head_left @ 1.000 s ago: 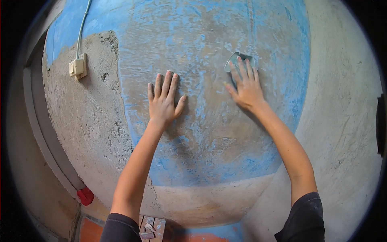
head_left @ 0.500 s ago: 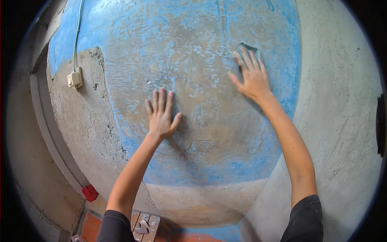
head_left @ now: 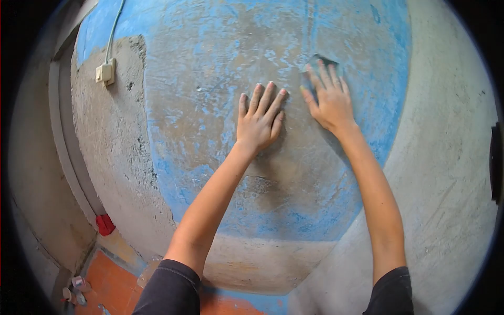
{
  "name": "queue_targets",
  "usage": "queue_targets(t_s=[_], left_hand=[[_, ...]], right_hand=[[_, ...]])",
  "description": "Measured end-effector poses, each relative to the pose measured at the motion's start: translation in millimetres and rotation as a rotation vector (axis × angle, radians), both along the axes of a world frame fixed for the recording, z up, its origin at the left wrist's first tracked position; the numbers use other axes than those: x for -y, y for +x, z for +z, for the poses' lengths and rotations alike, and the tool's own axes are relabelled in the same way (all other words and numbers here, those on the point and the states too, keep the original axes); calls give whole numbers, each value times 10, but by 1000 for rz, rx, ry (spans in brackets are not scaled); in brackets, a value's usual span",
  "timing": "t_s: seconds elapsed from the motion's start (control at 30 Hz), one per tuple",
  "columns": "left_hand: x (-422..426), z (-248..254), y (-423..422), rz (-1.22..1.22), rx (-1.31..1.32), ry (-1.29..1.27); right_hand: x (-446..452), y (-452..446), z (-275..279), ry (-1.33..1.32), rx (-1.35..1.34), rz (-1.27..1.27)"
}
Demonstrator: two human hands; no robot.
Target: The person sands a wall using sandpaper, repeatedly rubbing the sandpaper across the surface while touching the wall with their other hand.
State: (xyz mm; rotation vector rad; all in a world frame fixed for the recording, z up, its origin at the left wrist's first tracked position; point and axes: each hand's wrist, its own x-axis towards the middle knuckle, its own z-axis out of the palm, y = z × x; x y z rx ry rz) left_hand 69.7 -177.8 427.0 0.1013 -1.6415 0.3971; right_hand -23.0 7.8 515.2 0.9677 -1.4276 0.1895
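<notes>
While 4 extended, slightly spread fingers of the right hand (head_left: 333, 102) cover it, a dark sheet (head_left: 329, 60) lies against the patchy blue wall (head_left: 210, 131), right of centre. Whether the right thumb pinches it, I cannot tell. Just left, the left hand (head_left: 256, 123) rests open on the wall, all 5 fingers fanned, holding nothing. Farther left are 1 switch (head_left: 105, 73) and, lower, 1 red cloth (head_left: 105, 224).

Dark sheet (head_left: 327, 59), apparently curled, against wall (head_left: 210, 126)
</notes>
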Motion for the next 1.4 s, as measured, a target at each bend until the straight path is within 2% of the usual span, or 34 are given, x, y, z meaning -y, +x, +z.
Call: queue_targets(t_s=[0.07, 0.17, 0.2, 0.33, 0.43, 0.47, 0.57, 0.6, 0.7, 0.73, 0.8, 0.87, 1.0, 1.1, 1.13, 1.23, 1.27, 1.4], left_hand=[[23, -44, 17, -47, 12, 16], [164, -162, 87, -52, 48, -3], [202, -205, 137, -49, 62, -15], [417, -368, 348, -35, 159, -34], [682, -455, 526, -21, 231, -78], [826, -490, 606, -8, 238, -102], [1291, -590, 954, 25, 295, -89], [1448, -618, 1089, 34, 307, -75], [1927, -731, 1346, 27, 302, -77], [2056, -775, 1398, 16, 297, -93], [2272, -775, 1427, 17, 272, -156], [2255, -774, 1454, -3, 221, -107], [2258, -845, 1408, -4, 9, 110], [2267, -911, 1358, 13, -102, 221], [2272, -919, 1350, 6, -116, 224], [2292, -956, 1367, -26, -100, 222], [2297, -969, 1376, -32, -86, 217], [2356, -991, 1383, -72, -73, 179]], right_hand=[[176, 34, -65, -133, -24, 3], [221, 150, -112, 263, -63, 40], [178, 150, 4, 295, -29, 40], [397, 179, 18, -48, -85, -6], [400, 384, -106, 379, -93, 48], [362, 393, -12, 424, -31, 49], [432, 271, 135, 88, -61, 4], [533, 336, 62, 49, -81, 10], [625, 580, -118, 641, -76, 22], [665, 637, -103, 704, -66, 43], [796, 636, 46, 388, -47, 3], [1062, 701, 66, 105, -42, -27], [1587, 1148, -175, 565, -82, 10], [1879, 1251, 60, 345, -99, -14], [2045, 1267, 75, 155, -46, 3], [2300, 1555, -120, 369, -86, 2], [2342, 1651, -118, 531, -78, 45], [2454, 1656, 198, 142, -31, 12]])
